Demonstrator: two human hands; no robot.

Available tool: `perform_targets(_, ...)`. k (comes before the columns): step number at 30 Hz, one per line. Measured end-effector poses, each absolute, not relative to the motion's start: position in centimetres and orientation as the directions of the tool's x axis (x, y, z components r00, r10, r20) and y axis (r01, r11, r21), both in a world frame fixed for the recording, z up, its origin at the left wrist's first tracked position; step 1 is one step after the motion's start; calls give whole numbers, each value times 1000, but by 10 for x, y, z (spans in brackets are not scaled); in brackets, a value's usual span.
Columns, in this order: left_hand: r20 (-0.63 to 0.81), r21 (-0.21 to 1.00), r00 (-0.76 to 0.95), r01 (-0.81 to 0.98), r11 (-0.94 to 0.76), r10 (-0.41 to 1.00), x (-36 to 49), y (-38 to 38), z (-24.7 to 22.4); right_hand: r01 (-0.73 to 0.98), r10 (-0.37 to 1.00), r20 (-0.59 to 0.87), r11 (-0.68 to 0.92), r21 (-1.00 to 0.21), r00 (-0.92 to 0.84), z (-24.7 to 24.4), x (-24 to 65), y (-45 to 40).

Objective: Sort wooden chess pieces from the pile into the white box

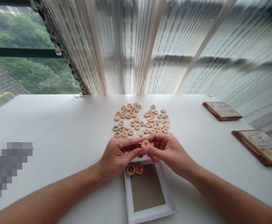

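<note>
One little wooden disc [145, 144], two hands on it

So I'm standing here watching someone with a pile of game pieces on a white desk [68, 130]. The left hand [117, 152] is curled in, fingertips and thumb brought together at the left side of the disc. The right hand [167, 149] pinches it from the other side, thumb across the lower edge of the face. The thumb tips look like they're meeting right under it. There's a red mark on the disc, partly showing, and it's held by the far end of an open white box [151, 213].

Two more discs sit at that box's far left corner, side by side: a black-marked disc [131, 169] and a red-marked disc [139, 169]. The black one overlaps the rim from here, can't tell if it's actually resting on it. The rest of the box shows a plain brownish bottom.

Beyond the hands there's a big spread of loose discs [129, 116], roughly in two patches with a gap between. Some have black characters, some red, some show blank faces.

Over on the right side of the desk, two brown-edged boxes [262, 146] lie flat, one farther back. Behind everything hangs a string curtain [131, 46], with greenery outside the window [33, 71] on the left.
</note>
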State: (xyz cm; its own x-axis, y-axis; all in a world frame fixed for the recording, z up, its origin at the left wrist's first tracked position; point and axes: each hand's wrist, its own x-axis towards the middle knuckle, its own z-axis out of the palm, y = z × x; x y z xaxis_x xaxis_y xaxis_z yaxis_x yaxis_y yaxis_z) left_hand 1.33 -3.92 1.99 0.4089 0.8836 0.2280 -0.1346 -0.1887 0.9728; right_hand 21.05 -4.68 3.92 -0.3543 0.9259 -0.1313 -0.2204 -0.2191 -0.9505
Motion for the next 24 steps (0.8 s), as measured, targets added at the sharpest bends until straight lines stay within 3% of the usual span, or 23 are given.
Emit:
perform_targets(8, 348, 935, 436, -94, -343, 830, 11, -39, 19, -213, 922, -138, -226, -950, -361, 39, 211, -47)
perform_targets(24, 315, 949, 447, -129, -289, 837, 10, -39, 18, -135, 917, -72, -135, -982, -394, 40, 212, -49)
